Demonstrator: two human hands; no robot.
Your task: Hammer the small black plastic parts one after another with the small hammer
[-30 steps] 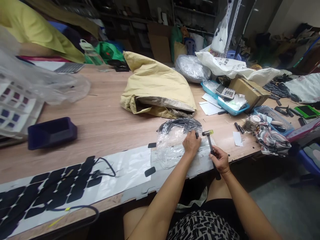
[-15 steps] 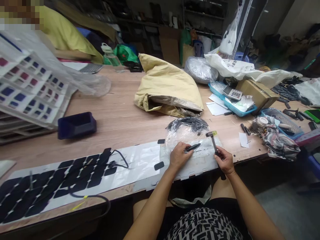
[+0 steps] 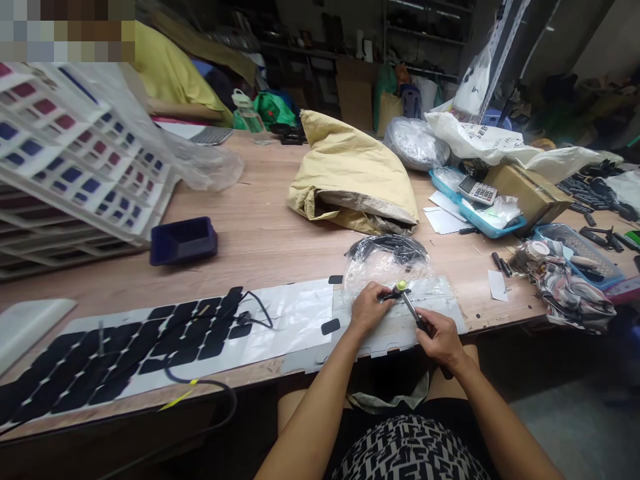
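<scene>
Left hand [image 3: 369,309] pinches a slim black piece [image 3: 388,295] between thumb and fingers on the near side of the yellow sack [image 3: 357,170], while the right hand [image 3: 441,339] is wrapped round a hammer [image 3: 411,308], its yellow-faced head right by that piece, whether touching cannot be told. On the counter [image 3: 260,250], a clear bag [image 3: 363,272] with coiled black cable [image 3: 395,248] lies just in front of the sack, a dark blue tray [image 3: 186,256] to its left, and a calculator [image 3: 479,191] to its right.

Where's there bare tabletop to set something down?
Bare tabletop shows between the navy tray and the yellow sack, beyond the white sheet. Crowded: around the left hand, right hand, hammer and clear bag; around the calculator, carton.
</scene>
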